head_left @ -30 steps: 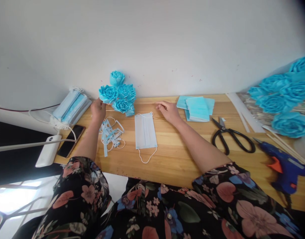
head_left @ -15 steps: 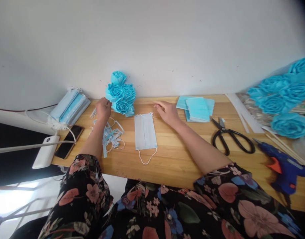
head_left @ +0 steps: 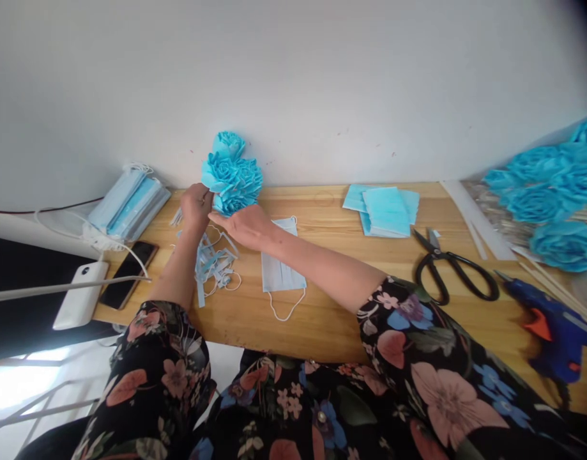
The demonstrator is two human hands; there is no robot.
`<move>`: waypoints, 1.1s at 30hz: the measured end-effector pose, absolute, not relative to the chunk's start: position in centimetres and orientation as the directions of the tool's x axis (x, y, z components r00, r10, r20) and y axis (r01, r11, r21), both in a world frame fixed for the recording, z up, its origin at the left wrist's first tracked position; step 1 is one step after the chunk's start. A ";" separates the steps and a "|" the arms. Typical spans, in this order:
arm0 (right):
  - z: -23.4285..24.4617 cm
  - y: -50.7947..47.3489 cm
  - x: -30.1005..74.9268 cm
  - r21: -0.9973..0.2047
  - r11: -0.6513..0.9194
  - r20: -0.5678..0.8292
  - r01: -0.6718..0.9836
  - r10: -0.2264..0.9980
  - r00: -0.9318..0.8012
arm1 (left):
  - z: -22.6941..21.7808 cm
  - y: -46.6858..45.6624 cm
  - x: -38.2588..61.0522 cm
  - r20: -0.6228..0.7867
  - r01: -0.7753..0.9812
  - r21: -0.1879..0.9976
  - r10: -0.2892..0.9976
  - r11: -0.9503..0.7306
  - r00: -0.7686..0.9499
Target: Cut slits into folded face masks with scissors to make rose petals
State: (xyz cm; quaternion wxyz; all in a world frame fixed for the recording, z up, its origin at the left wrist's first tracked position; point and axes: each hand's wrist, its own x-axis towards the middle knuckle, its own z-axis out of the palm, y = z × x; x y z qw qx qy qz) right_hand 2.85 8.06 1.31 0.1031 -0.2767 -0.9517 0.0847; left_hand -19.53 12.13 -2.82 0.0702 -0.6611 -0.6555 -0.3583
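A bunch of light-blue artificial roses (head_left: 236, 176) stands up near the wall. My left hand (head_left: 196, 206) is closed at its lower left side, its fingers wrapped in just under the blooms. From the right, my right hand (head_left: 243, 225) reaches in below the lowest bloom, with one finger or the thumb pointing at the left hand. Its other fingers are hidden, so I cannot tell whether it grips. Beneath my right forearm lies a pale-blue face mask (head_left: 281, 271), partly covered. Cut mask strips and ear loops (head_left: 219, 265) lie in a tangle close to my left wrist.
Folded blue sheets (head_left: 386, 211), black-handled scissors (head_left: 453, 259) and a blue glue gun (head_left: 552, 326) lie rightward, near more blue roses (head_left: 552, 179). On the left are stacked masks (head_left: 130, 204), a dark phone (head_left: 128, 275), a white device (head_left: 80, 297) and a cable (head_left: 68, 284).
My right hand has moved left from the tabletop beyond the mask to beneath the roses, and its forearm now crosses the mask. My left hand stays at the bunch.
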 end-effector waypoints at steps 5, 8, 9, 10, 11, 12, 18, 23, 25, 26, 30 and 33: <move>0.6 8.3 3.9 -0.254 0.717 0.092 0.650 0.686 -0.721 | -2.7 12.1 -19.5 0.571 0.904 0.401 0.812 -0.152 -0.117; 0.5 8.6 5.2 -0.260 0.689 0.072 0.677 0.713 -0.697 | -2.7 12.2 -19.2 0.563 0.894 0.426 0.814 -0.139 -0.142; 0.6 8.7 5.5 -0.269 0.684 0.072 0.678 0.716 -0.694 | -2.7 12.2 -19.0 0.563 0.892 0.432 0.812 -0.133 -0.152; 0.6 8.8 5.7 -0.281 0.678 0.073 0.679 0.720 -0.690 | -2.6 12.2 -18.9 0.564 0.891 0.436 0.810 -0.128 -0.160; 0.7 9.0 5.9 -0.294 0.668 0.074 0.683 0.729 -0.680 | -2.6 12.2 -18.8 0.566 0.891 0.436 0.808 -0.124 -0.164; 0.8 9.0 5.9 -0.306 0.654 0.076 0.692 0.741 -0.667 | -2.5 12.2 -18.7 0.568 0.893 0.433 0.806 -0.123 -0.164; 0.6 8.4 5.2 -0.400 0.600 0.090 0.692 0.778 -0.622 | -2.3 12.1 -18.7 0.577 0.907 0.401 0.804 -0.129 -0.141; 0.5 7.9 5.3 -0.502 0.636 0.145 0.586 0.730 -0.667 | -2.8 12.0 -18.7 0.599 0.931 0.326 0.798 -0.167 -0.067; 0.9 8.2 6.2 -0.552 0.647 0.201 0.526 0.715 -0.669 | -3.0 12.0 -18.7 0.601 0.941 0.296 0.798 -0.166 -0.049; 1.1 8.5 6.8 -0.579 0.644 0.233 0.500 0.718 -0.655 | -3.1 11.9 -18.7 0.598 0.945 0.284 0.801 -0.161 -0.043; 1.2 10.6 9.3 -0.652 0.588 0.329 0.479 0.788 -0.520 | -3.3 11.9 -18.7 0.588 0.953 0.261 0.809 -0.157 -0.028; 0.7 11.8 10.4 -0.576 0.586 0.256 0.570 0.792 -0.555 | -3.3 11.9 -18.7 0.603 0.952 0.258 0.797 -0.162 -0.028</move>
